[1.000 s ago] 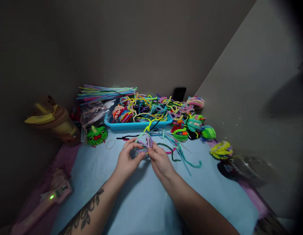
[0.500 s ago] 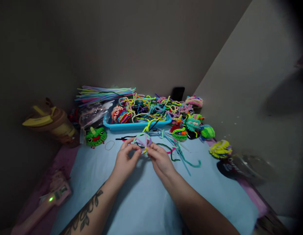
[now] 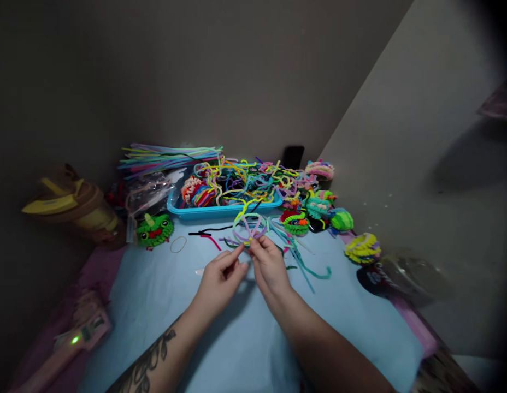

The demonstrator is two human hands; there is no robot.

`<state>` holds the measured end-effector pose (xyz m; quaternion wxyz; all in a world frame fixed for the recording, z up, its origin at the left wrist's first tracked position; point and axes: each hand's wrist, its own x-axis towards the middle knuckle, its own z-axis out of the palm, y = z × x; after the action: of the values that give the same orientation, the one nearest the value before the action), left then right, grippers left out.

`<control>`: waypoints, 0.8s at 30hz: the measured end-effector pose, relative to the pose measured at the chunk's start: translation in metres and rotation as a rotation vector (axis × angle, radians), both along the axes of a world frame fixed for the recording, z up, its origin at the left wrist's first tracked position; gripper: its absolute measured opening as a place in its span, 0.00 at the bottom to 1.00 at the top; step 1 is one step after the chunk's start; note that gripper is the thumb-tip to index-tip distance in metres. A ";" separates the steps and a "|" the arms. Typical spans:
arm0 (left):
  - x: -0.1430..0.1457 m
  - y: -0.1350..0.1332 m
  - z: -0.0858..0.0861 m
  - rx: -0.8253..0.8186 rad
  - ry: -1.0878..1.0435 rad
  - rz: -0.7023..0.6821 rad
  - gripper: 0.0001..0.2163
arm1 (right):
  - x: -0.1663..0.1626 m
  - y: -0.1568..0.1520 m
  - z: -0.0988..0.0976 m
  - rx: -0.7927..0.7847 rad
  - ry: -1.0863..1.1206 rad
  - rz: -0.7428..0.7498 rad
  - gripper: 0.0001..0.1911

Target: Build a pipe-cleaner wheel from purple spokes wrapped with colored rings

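Note:
A ring of lilac and mint-green pipe cleaners (image 3: pixel 248 217) stands up between my hands, with crossing pieces inside it and a yellow bit at its bottom. My right hand (image 3: pixel 271 265) pinches it at that yellow bit between thumb and fingertips. My left hand (image 3: pixel 221 275) has its index finger stretched to the bottom of the ring, touching or almost touching it, while the thumb is apart below. Behind the ring lie loose teal and blue pipe cleaners (image 3: pixel 300 259). A pink pipe cleaner (image 3: pixel 211 240) and a black one lie just left of it.
A blue tray (image 3: pixel 224 212) heaped with pipe-cleaner scraps stands behind, a bundle of straight pipe cleaners (image 3: pixel 167 158) beside it. Fuzzy green (image 3: pixel 155 229) and yellow (image 3: pixel 362 249) figures flank it. A brown-and-yellow cup (image 3: pixel 73 204), a pink glue gun (image 3: pixel 79 338) and a clear container (image 3: pixel 413 275) sit at the sides.
My left thumb and index finger have parted from the ring's bottom, and the left hand is slightly lower. The ring now shows rounder; my right hand still pinches it. The view has shifted slightly.

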<state>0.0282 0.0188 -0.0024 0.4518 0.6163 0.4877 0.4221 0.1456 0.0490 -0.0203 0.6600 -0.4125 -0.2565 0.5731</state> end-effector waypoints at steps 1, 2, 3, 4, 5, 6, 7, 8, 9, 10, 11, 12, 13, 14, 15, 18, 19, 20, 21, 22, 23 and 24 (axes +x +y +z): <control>0.001 0.000 0.000 -0.047 -0.039 -0.032 0.21 | 0.000 0.000 0.000 -0.002 0.005 -0.007 0.10; 0.002 -0.001 0.000 -0.088 -0.077 -0.061 0.22 | 0.000 0.000 -0.001 -0.004 0.009 -0.012 0.10; 0.003 -0.001 0.000 -0.124 -0.112 -0.089 0.23 | 0.000 0.000 -0.001 -0.006 0.012 -0.014 0.10; 0.003 -0.002 0.001 -0.152 -0.142 -0.114 0.23 | 0.000 0.000 -0.001 -0.008 0.013 -0.014 0.10; 0.004 -0.002 0.002 -0.174 -0.170 -0.135 0.24 | 0.000 0.000 -0.001 -0.011 0.010 -0.013 0.10; 0.004 -0.003 0.002 -0.191 -0.196 -0.152 0.24 | 0.000 0.000 -0.002 -0.013 0.003 -0.011 0.11; 0.004 -0.003 0.003 -0.207 -0.217 -0.165 0.25 | 0.001 0.000 -0.002 -0.016 -0.005 -0.011 0.11; 0.004 -0.003 0.004 -0.221 -0.237 -0.170 0.26 | 0.001 0.000 -0.002 -0.017 -0.014 -0.012 0.11; 0.004 -0.004 0.004 -0.237 -0.256 -0.169 0.27 | 0.001 0.000 -0.001 -0.018 -0.019 -0.011 0.11; 0.004 -0.004 0.004 -0.255 -0.275 -0.166 0.29 | 0.001 0.000 -0.001 -0.020 -0.022 -0.011 0.11; 0.004 -0.004 0.003 -0.272 -0.293 -0.163 0.31 | 0.002 0.000 0.000 -0.021 -0.023 -0.011 0.11; 0.004 -0.004 0.003 -0.286 -0.309 -0.161 0.32 | 0.002 0.000 0.001 -0.023 -0.024 -0.012 0.11; 0.004 -0.004 0.003 -0.295 -0.323 -0.164 0.33 | 0.002 0.000 0.002 -0.026 -0.027 -0.012 0.11; 0.004 -0.004 0.003 -0.302 -0.335 -0.168 0.33 | 0.002 -0.001 0.002 -0.031 -0.030 -0.010 0.11; 0.004 -0.004 0.003 -0.305 -0.344 -0.174 0.33 | 0.001 -0.001 0.003 -0.036 -0.034 -0.007 0.12; 0.004 -0.004 0.003 -0.295 -0.351 -0.181 0.32 | 0.001 -0.002 0.004 -0.043 -0.056 0.008 0.13; 0.004 -0.005 0.003 -0.288 -0.345 -0.181 0.32 | 0.001 -0.003 0.004 -0.040 -0.070 0.010 0.12; 0.004 -0.005 0.002 -0.279 -0.337 -0.179 0.32 | 0.001 -0.003 0.004 -0.034 -0.090 0.009 0.12; 0.004 -0.005 0.002 -0.270 -0.327 -0.177 0.31 | 0.002 -0.003 0.003 -0.027 -0.115 0.008 0.11; 0.004 -0.005 0.002 -0.261 -0.317 -0.175 0.31 | 0.002 -0.003 0.003 -0.020 -0.142 0.006 0.10; 0.004 -0.005 0.002 -0.251 -0.306 -0.174 0.31 | 0.003 -0.003 0.003 -0.011 -0.168 0.003 0.10; 0.004 -0.005 0.001 -0.239 -0.295 -0.173 0.31 | 0.004 -0.003 0.003 -0.002 -0.192 0.000 0.09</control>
<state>0.0320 0.0139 -0.0011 0.6226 0.5297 0.4081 0.4066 0.1495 0.0461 -0.0178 0.6318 -0.4662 -0.3181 0.5314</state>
